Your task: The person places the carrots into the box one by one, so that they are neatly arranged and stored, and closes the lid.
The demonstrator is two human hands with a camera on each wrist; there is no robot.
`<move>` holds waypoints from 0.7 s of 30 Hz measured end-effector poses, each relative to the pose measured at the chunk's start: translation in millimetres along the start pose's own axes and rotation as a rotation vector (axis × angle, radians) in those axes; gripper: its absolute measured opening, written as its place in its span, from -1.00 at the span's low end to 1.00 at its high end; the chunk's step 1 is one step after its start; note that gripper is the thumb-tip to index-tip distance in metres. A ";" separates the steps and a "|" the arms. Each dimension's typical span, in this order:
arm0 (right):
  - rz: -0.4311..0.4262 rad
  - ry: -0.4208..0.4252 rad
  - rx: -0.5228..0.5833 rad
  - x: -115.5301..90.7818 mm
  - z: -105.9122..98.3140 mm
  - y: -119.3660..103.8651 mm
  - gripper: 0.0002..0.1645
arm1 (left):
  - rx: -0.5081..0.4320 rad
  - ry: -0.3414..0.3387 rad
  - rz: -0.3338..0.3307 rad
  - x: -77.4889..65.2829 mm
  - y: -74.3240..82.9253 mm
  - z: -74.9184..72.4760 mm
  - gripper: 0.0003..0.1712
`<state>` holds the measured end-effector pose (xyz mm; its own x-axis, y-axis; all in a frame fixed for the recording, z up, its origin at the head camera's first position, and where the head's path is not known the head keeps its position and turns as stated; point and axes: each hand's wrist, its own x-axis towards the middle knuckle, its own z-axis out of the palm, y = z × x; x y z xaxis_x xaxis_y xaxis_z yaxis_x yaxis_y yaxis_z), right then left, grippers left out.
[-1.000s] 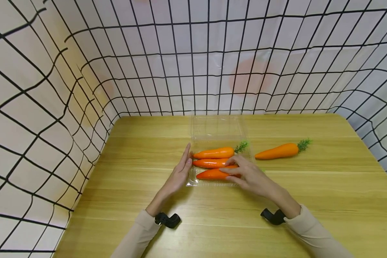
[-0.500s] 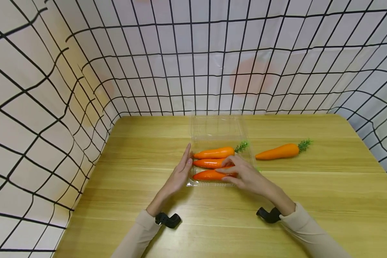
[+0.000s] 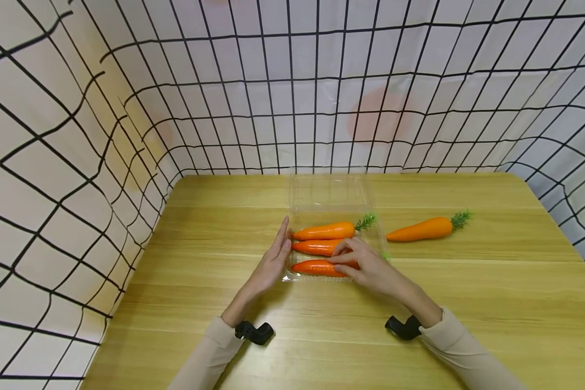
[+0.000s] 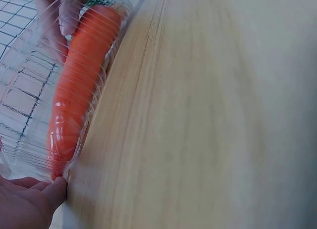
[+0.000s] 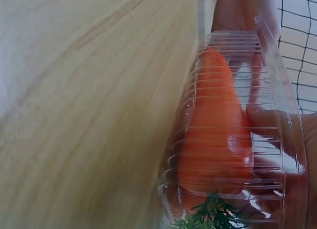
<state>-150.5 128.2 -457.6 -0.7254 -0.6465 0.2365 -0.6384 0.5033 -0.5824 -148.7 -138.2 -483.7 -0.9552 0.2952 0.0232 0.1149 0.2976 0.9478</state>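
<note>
A clear plastic clamshell box (image 3: 292,276) lies open on the table, its lid (image 3: 329,192) folded back. Three orange carrots lie side by side in it: a far one (image 3: 324,232) with green leaves, a middle one (image 3: 314,247), and a near one (image 3: 312,267). My right hand (image 3: 372,268) pinches the near carrot by its thick end, partly covering it and the middle one. Straight fingers of my left hand (image 3: 268,266) rest along the box's left side. In the left wrist view, the near carrot (image 4: 79,85) shows through the ribbed wall, its tip by my left thumb.
Another carrot (image 3: 421,229) with green leaves lies on the wooden table (image 3: 468,303), right of the box. A black wire grid (image 3: 314,114) stands along the back and sides, with pale cloth behind it.
The near carrot has slid left, then slightly toward the table's front edge, with my right hand on it. My left hand and the loose carrot have stayed put.
</note>
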 end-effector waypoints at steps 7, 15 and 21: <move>-0.025 0.014 -0.093 -0.6 -0.5 -4.0 -0.76 | -0.008 -0.002 0.001 -0.1 0.0 0.3 -0.32; -0.069 0.030 -0.196 -6.0 -13.9 -10.6 -0.70 | -0.022 -0.012 0.004 0.4 -2.0 0.9 -0.32; -0.085 0.050 -0.204 -14.1 -32.3 -8.6 -0.63 | -0.020 -0.006 0.001 0.3 -1.3 0.2 -0.32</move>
<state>-143.1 151.5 -430.8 -0.6752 -0.6649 0.3194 -0.7331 0.5570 -0.3902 -149.0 -138.3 -485.0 -0.9533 0.3011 0.0218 0.1101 0.2794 0.9539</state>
